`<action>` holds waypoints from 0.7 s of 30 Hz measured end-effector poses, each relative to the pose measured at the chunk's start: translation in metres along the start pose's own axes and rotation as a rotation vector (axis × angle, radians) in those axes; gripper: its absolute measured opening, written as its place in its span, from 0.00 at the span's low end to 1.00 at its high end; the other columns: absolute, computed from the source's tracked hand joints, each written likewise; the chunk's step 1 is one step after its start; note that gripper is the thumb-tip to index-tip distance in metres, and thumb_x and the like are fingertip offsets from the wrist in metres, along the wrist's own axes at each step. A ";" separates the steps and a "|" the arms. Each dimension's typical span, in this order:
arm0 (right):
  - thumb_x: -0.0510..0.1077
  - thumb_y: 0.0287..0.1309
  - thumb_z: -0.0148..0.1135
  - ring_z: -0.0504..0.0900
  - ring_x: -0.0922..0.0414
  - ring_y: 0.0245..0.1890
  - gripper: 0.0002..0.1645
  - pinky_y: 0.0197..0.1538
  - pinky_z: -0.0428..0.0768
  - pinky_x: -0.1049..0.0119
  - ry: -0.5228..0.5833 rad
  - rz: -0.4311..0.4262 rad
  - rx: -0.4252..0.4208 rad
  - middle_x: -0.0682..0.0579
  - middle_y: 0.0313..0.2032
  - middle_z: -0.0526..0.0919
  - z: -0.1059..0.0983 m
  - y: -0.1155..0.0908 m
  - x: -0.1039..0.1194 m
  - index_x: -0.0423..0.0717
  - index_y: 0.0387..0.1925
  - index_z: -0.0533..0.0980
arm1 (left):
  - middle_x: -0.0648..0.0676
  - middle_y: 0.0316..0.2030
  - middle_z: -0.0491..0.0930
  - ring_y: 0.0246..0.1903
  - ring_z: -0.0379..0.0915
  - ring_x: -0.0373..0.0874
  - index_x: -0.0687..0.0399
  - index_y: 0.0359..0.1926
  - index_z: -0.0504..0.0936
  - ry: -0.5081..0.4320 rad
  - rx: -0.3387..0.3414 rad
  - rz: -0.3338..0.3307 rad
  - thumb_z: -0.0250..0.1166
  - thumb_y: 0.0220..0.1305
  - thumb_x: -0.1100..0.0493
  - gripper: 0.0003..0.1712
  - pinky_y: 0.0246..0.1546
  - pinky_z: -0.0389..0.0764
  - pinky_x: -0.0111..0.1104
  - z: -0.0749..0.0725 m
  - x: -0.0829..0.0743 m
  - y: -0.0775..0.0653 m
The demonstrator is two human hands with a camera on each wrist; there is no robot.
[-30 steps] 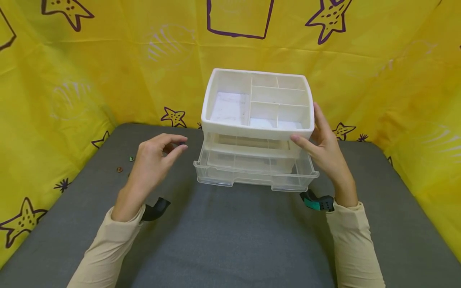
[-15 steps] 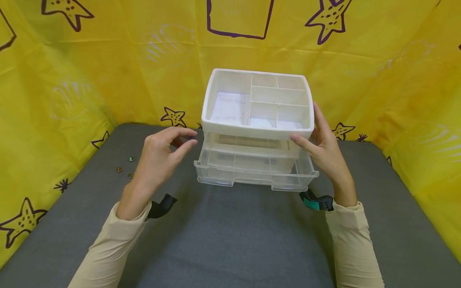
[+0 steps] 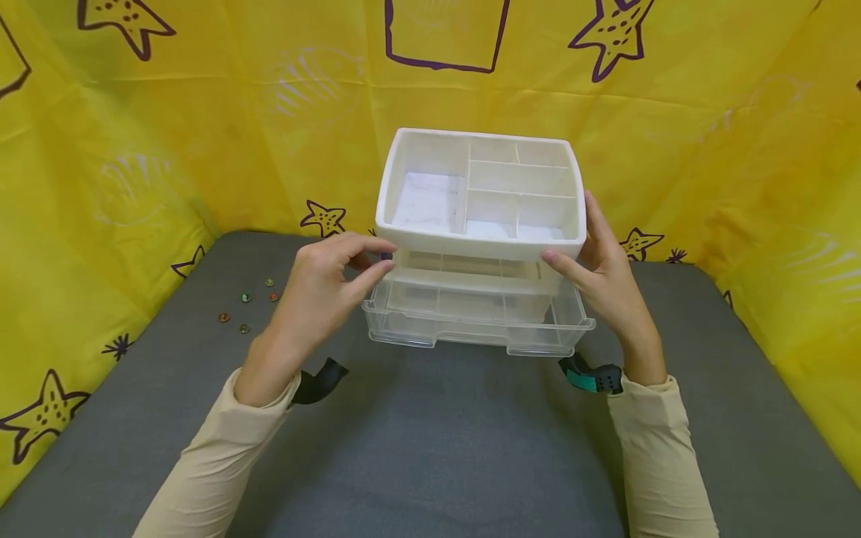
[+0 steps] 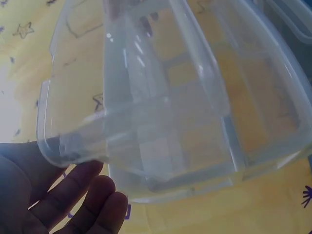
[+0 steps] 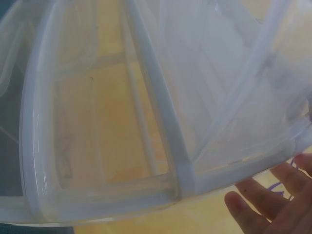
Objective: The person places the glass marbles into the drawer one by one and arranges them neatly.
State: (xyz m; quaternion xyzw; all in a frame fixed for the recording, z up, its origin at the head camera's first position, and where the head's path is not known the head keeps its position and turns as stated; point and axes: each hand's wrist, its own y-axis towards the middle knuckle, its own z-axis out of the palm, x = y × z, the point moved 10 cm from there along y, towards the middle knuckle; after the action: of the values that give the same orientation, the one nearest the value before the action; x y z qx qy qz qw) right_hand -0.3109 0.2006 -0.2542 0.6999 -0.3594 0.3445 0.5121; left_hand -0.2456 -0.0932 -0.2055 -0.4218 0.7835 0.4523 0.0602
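Observation:
A white plastic organizer (image 3: 471, 243) with a divided top tray stands tilted toward me in the head view. Its clear lower drawer (image 3: 471, 335) is pulled out at the front. My left hand (image 3: 323, 280) pinches a small dark blue piece (image 3: 386, 256) between thumb and forefinger, in front of the organizer's left corner; its exact kind is too small to tell. On the other side, my right hand (image 3: 608, 280) grips the organizer's right end, thumb on the front rim. The left wrist view shows my left fingers (image 4: 92, 200) beside the clear plastic.
Several small round button-like pieces, among them a green one (image 3: 245, 297) and a brown one (image 3: 224, 317), lie on the grey cloth (image 3: 430, 448) at the left. Yellow patterned fabric (image 3: 269, 149) hangs behind and at both sides.
My left hand has moved right with the small dark blue piece, up to the organizer's left corner, uncovering more pieces on the cloth. The right hand and the organizer have stayed in place.

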 end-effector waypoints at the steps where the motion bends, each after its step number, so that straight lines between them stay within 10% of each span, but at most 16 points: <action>1: 0.30 0.61 0.63 0.75 0.52 0.56 0.53 0.47 0.83 0.74 0.001 0.001 0.000 0.44 0.71 0.61 0.000 0.000 0.000 0.61 0.78 0.49 | 0.55 0.33 0.87 0.30 0.79 0.43 0.61 0.41 0.88 -0.001 0.006 0.007 0.73 0.56 0.67 0.10 0.34 0.78 0.28 0.002 -0.002 0.001; 21: 0.32 0.61 0.64 0.75 0.52 0.56 0.53 0.47 0.83 0.74 -0.024 0.015 -0.003 0.46 0.71 0.61 0.000 0.000 -0.002 0.63 0.78 0.49 | 0.54 0.40 0.88 0.35 0.82 0.46 0.59 0.42 0.86 -0.039 0.197 0.103 0.70 0.60 0.65 0.09 0.43 0.82 0.37 0.047 -0.030 0.015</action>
State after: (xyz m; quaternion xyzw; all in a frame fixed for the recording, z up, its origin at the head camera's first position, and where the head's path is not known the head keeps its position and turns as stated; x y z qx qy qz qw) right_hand -0.3120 0.2012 -0.2555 0.7004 -0.3711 0.3395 0.5063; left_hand -0.2502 -0.0356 -0.2089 -0.3641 0.8434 0.3838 0.0934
